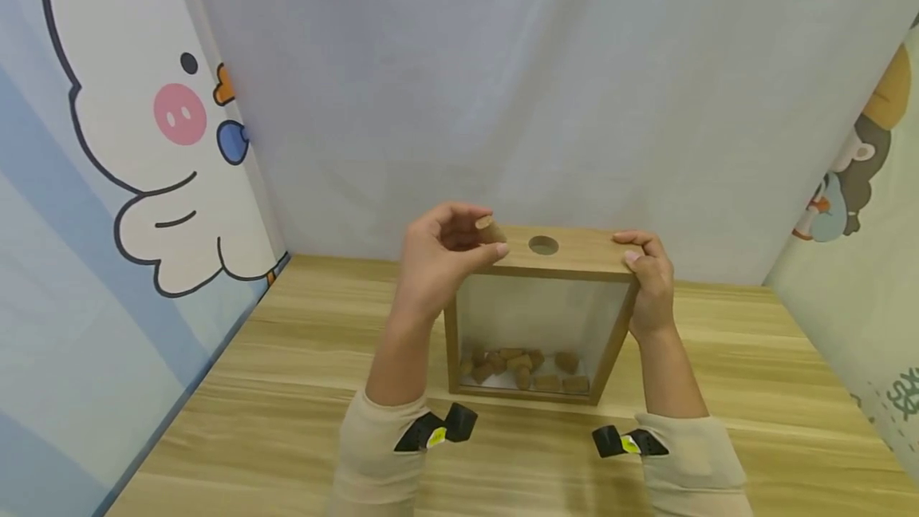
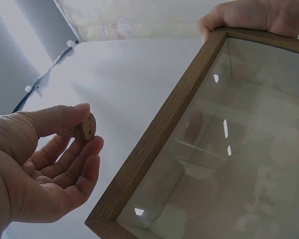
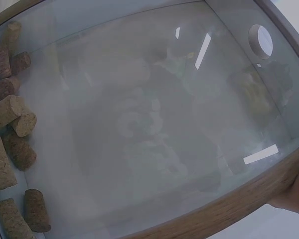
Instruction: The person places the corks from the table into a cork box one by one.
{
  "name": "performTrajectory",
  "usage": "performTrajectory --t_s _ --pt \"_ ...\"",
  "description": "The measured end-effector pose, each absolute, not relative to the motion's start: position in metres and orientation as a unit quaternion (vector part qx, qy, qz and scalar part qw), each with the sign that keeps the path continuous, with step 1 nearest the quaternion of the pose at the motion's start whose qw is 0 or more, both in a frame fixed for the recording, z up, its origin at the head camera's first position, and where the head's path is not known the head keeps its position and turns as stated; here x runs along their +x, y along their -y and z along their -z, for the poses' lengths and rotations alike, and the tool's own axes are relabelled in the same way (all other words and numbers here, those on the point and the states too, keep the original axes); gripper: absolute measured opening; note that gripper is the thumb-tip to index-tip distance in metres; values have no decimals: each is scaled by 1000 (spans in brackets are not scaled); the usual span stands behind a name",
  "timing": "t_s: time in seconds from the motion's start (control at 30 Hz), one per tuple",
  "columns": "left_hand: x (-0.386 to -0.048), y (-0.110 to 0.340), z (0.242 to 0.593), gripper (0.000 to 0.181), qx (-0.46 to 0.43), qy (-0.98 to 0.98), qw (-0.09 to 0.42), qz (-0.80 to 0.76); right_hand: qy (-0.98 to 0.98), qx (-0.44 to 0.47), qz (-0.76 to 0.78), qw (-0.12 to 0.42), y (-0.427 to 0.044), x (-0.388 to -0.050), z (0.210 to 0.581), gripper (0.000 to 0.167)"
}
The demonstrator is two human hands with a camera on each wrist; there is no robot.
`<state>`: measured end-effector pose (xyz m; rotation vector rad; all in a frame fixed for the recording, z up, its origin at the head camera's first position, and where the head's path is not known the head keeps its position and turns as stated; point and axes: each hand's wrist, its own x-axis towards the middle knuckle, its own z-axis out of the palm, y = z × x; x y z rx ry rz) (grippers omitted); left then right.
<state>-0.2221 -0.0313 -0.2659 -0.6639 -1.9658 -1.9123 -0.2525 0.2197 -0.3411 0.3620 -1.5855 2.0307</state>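
A wooden box with a clear front (image 1: 543, 258) stands upright on the table, a round hole (image 1: 543, 245) in its top. Several corks (image 3: 21, 119) lie on the box floor behind the pane. My left hand (image 1: 445, 250) is at the top left corner of the box and pinches a cork (image 2: 84, 128) between thumb and fingers, to the left of the hole. My right hand (image 1: 652, 278) grips the top right corner, thumb on the top face and fingers over the far edge. In the right wrist view only a bit of that hand shows at the lower right.
The wood-grain table (image 1: 301, 389) spreads around the box. Behind it hangs a pale curtain (image 1: 445, 86), and cartoon-printed panels (image 1: 143, 142) close in the left and right sides. Dark camera mounts (image 1: 459, 423) sit on both wrists.
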Motion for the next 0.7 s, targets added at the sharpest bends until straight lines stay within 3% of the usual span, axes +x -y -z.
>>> performTrajectory --t_s 0.5,0.7 --pt "-252 -1 247 31 -194 787 21 585 587 139 -751 268 -221 -254 343 26" --pt "-259 -14 241 29 -205 822 5 532 589 141 -748 272 -221 -253 343 26"
